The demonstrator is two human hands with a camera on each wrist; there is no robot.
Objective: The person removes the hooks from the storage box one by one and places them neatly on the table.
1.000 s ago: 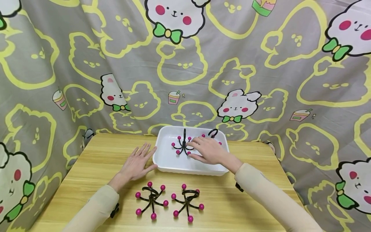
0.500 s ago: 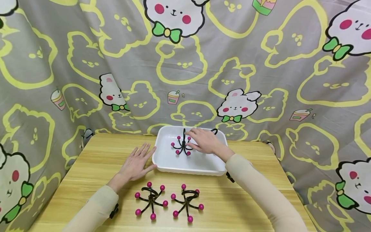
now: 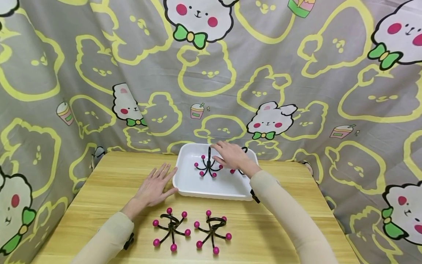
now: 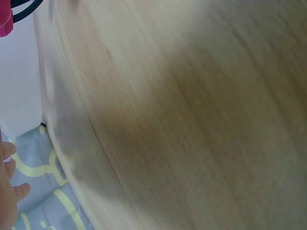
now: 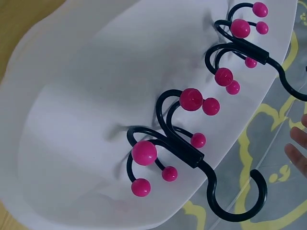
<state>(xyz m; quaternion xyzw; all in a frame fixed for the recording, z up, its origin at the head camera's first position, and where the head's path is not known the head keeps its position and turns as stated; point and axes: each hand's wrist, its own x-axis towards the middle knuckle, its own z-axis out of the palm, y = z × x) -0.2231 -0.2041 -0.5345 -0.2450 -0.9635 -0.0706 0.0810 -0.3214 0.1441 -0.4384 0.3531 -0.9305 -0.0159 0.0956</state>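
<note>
A white tray [image 3: 211,189] holds two black hooks with several curved arms tipped by pink balls. My right hand [image 3: 232,156] is over the tray, its fingertips right at the curved top of the left hook [image 3: 208,165]. The other hook [image 3: 233,171] is partly hidden behind that hand. In the right wrist view my fingertips [image 5: 298,143] are spread near the upper hook [image 5: 252,50], while the lower hook [image 5: 189,153] leans at the tray's side. My left hand [image 3: 155,187] lies flat on the table, fingers spread, fingertips at the tray's left edge.
Two more such hooks, a left one [image 3: 172,227] and a right one [image 3: 212,231], stand on the wooden table [image 3: 263,227] in front of the tray. A patterned grey curtain [image 3: 217,102] hangs behind the table and down both sides.
My right hand has moved left and slightly back, from low over the tray to the top of the left hook. The left hand stays in place.
</note>
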